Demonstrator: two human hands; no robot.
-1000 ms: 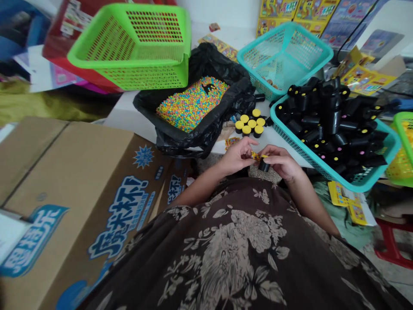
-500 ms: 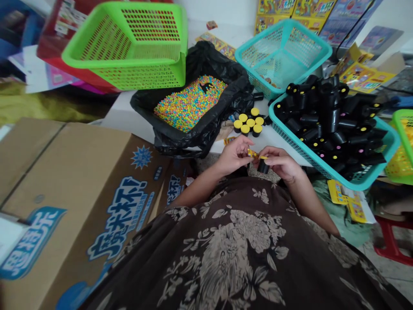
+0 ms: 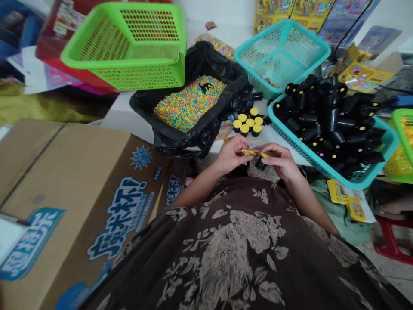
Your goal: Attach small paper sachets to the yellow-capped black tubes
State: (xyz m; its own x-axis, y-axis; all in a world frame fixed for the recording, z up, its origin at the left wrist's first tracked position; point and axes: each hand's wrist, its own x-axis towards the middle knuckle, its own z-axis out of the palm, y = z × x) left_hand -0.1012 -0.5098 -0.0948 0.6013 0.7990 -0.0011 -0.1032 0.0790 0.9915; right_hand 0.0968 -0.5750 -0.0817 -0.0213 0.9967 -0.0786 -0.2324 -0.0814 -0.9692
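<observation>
We see the left hand (image 3: 230, 156) and the right hand (image 3: 280, 161) close together in the middle of the scene, just above the lap. The fingers of both hands are closed and pinch a small yellow printed strip (image 3: 254, 153), probably of paper or thin plastic, from its two sides. Just under the right hand is a black tube (image 3: 260, 163) with a smooth, rounded shape. Maybe the right fingers also hold it, but the view is poor here, so we cannot tell.

Farther from the hands, on a white table (image 3: 122, 120), a small group of black tubes with yellow caps (image 3: 245, 124) stands upright. To the right lies a teal plastic mesh basket (image 3: 322, 165), full of many black tubes (image 3: 329, 125) in a loose pile. A crumpled black plastic bag (image 3: 206, 133) on the left side holds a mass of tiny round beads (image 3: 190, 103) in yellow, pink and blue. At the far side stand a bright green mesh basket (image 3: 138, 77) and a second teal mesh basket (image 3: 258, 73), both tilted. On the near left is a big corrugated cardboard box (image 3: 80, 172) with blue printing. The person wears a soft dark brown garment with a pale floral pattern (image 3: 232, 254).
</observation>
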